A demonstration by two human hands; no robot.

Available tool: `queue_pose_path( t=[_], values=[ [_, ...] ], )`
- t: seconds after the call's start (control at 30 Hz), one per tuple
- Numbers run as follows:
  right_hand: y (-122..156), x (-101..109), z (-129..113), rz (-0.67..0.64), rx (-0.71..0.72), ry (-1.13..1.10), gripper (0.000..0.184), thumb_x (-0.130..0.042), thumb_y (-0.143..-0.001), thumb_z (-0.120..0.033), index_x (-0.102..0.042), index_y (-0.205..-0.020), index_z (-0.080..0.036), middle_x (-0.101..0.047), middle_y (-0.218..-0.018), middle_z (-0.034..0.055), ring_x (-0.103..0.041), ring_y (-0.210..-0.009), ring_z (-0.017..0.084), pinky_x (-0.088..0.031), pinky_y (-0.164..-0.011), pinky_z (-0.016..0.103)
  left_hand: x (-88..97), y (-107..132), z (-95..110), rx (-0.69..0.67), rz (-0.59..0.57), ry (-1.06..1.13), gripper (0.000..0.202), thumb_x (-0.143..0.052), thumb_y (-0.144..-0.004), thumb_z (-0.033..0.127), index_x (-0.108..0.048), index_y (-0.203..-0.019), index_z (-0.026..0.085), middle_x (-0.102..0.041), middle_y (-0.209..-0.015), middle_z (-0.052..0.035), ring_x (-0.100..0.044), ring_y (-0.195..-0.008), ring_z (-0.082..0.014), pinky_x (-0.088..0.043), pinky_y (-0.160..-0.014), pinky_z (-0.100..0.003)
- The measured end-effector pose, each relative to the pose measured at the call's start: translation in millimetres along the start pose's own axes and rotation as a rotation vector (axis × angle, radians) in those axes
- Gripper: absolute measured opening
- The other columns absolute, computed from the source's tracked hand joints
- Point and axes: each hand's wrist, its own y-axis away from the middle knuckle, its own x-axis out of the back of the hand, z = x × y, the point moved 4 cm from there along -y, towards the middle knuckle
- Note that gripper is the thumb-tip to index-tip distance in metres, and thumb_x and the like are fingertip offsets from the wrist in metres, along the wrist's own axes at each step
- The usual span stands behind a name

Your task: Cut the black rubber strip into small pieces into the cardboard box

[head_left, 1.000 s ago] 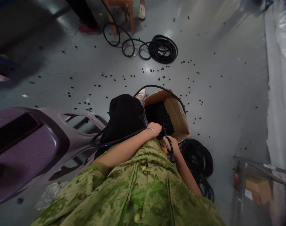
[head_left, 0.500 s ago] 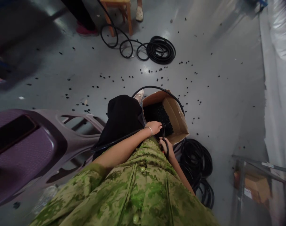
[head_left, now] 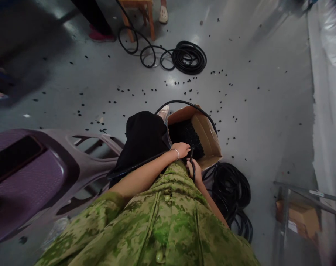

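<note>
My left hand, with a bracelet at the wrist, is closed over the near edge of the cardboard box. Its fingers pinch the black hose, which runs along my left forearm and passes out of sight behind the hand. Just to the right, my right hand grips a pair of dark scissors, blades pointing at the left fingertips. The handles lie close together. Many small black pieces fill the bottom of the box.
A coiled black hose lies on the floor ahead, with more coils right of the box. Small black bits are scattered around. At left stands a purple plastic chair with a dark phone-like slab. People's feet show near a wooden stool.
The scissor handles in my right hand have come closer together, and that hand has moved slightly up and left. My left hand stays almost still.
</note>
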Motion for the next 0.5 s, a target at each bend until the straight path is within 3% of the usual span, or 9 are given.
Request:
queue_pose_path(
  t=[0.5],
  values=[
    [2.9, 1.4, -11.0, -0.002, 0.032, 0.073, 0.047, -0.051, -0.083, -0.055, -0.066, -0.1, -0.014, -0.066, -0.073, 0.0046, -0.059, -0.066, 0.017, -0.046, -0.064, 0.027, -0.6, -0.1, 0.7, -0.008, -0.015, -0.011, 0.035, -0.04, -0.096, 0.037, -0.068, -0.115, 0.029, -0.07, -0.119, -0.0049, -0.064, -0.109, -0.0221, -0.05, -0.086, -0.03]
  ],
)
